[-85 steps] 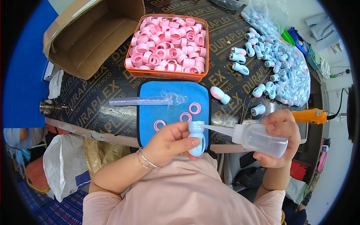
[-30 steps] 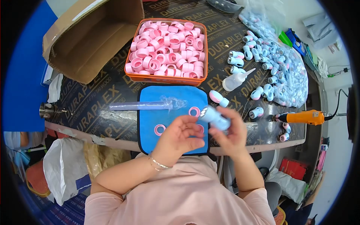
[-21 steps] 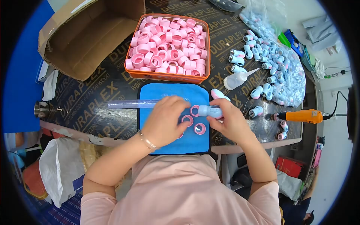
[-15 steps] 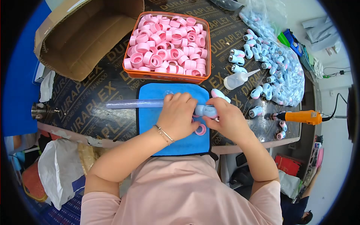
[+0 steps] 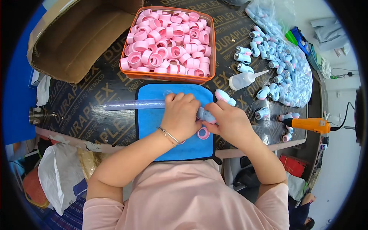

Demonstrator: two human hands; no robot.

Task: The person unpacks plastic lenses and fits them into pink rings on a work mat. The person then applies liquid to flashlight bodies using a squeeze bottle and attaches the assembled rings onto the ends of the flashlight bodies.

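Over the blue mat (image 5: 149,130), my right hand (image 5: 230,120) grips a light blue plastic piece (image 5: 206,115), which points left toward my other hand. My left hand (image 5: 181,115) is closed at the left end of that piece; whatever lies under its fingers is hidden. From beneath the left hand a clear plastic tube (image 5: 132,105) reaches out to the left. A pink ring (image 5: 203,133) lies on the mat just below the two hands, and part of another shows beside the left wrist. Behind the right hand is a pink and blue piece (image 5: 225,97).
An orange-rimmed tin (image 5: 168,78) full of pink rings stands behind the mat, beside an open cardboard box (image 5: 82,42). To the right are a squeeze bottle (image 5: 242,81), many blue pieces partly in a plastic bag (image 5: 306,82), and an orange power tool (image 5: 310,125).
The squeeze bottle has gone from my right hand to the table. The blue piece passed from my left hand to my right, and my left hand has closed at its end.
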